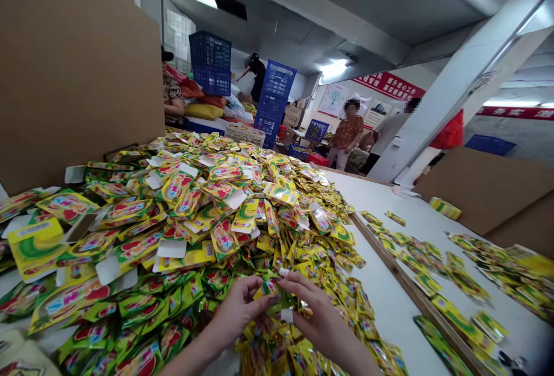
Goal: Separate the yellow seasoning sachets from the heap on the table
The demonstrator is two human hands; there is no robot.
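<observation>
In the head view, my left hand (246, 304) and my right hand (315, 314) meet low in the middle, over a heap of small candy packets. Thumb and fingers of my left hand pinch a small green packet (270, 285). My right hand curls around its other side, with thumb and forefinger towards it. White bits show at those two fingertips; I cannot tell whether they are tape or carton flaps. Loose green packets (142, 307) lie left of my hands, yellow packets (346, 301) to the right. Beyond them rises a pile of printed yellow-green cartons (225, 237), several with white flaps open.
A wooden strip (402, 284) divides the white table (367, 194); more packets (433, 258) lie past it. Cardboard sheets (78, 64) stand at left and right. Blue crates (272, 99) are stacked behind. Several people (346, 131) are in the background.
</observation>
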